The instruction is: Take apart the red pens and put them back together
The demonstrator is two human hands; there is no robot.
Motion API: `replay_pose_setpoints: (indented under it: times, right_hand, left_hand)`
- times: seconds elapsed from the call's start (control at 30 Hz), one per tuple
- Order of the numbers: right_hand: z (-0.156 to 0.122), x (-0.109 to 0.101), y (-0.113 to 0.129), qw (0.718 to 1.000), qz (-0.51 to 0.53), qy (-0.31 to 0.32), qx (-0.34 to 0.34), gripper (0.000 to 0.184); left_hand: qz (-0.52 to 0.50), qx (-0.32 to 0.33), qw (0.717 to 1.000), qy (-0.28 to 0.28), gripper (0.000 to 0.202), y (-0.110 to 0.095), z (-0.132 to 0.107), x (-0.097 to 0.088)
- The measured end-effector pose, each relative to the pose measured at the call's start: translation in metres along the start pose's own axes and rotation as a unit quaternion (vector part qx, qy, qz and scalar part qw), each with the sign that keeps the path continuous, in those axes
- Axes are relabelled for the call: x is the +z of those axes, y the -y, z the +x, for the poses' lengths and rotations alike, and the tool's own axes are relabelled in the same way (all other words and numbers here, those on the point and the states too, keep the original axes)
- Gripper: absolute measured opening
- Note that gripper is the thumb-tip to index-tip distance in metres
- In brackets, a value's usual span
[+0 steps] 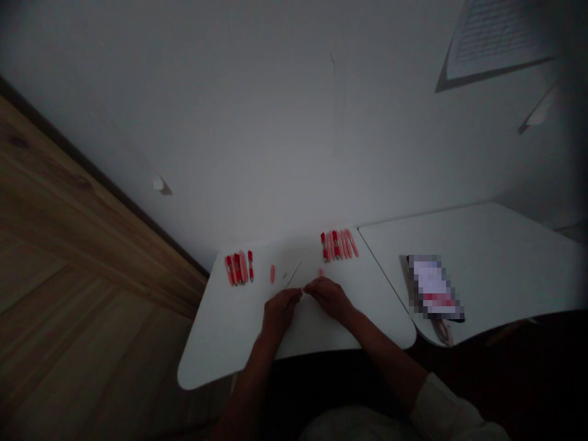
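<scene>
Over the middle of the white table point(220, 343), my left hand point(279, 309) and my right hand point(331, 298) meet fingertip to fingertip, both pinched. Whatever sits between the fingers is small and pale, too small to name. A thin white pen refill point(293, 274) lies slanted just beyond my left hand. Close by it are a tiny dark piece point(284, 275), perhaps a spring, and a pink pen barrel part point(272, 274). Another pink piece point(320, 272) shows behind my right fingers, partly hidden.
Red and pink pens point(237, 269) lie in a row at the table's left. A second row of pens point(339, 245) lies at the back right. On the adjoining table point(496, 263) rests a phone point(434, 288) with a strap. A wall stands behind.
</scene>
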State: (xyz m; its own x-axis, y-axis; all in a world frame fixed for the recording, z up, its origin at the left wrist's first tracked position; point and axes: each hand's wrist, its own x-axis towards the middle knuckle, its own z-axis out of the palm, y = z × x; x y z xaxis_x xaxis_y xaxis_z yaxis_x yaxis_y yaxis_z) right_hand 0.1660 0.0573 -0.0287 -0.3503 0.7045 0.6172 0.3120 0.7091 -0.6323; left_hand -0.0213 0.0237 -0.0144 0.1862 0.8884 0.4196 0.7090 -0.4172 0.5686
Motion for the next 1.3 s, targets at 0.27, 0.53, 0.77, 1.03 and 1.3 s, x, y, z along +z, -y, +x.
replay_pose_setpoints:
  times: [0.27, 0.53, 0.77, 1.03, 1.3]
  right_hand:
    - [0.001, 0.0, 0.002, 1.0, -0.01, 0.013, 0.009, 0.018]
    - [0.004, -0.008, -0.005, 0.957, -0.122, -0.192, 0.182, 0.025]
    - [0.003, -0.001, -0.013, 0.95, -0.223, -0.112, 0.186, 0.03]
    - [0.002, 0.002, -0.01, 0.941, -0.297, -0.034, 0.159, 0.024]
    - [0.004, 0.003, -0.006, 0.946, -0.274, -0.08, 0.151, 0.027]
  left_hand:
    - [0.013, 0.036, 0.999, -0.003, 0.02, 0.0, 0.001, 0.002]
    - [0.028, -0.037, 0.993, -0.11, 0.018, -0.003, 0.003, -0.004]
    - [0.018, -0.051, 0.992, -0.111, 0.018, -0.003, 0.002, -0.004]
    - [0.028, -0.032, 0.994, -0.097, 0.019, -0.002, 0.003, -0.003]
    - [0.023, -0.036, 0.993, -0.106, 0.018, -0.003, 0.003, -0.004]
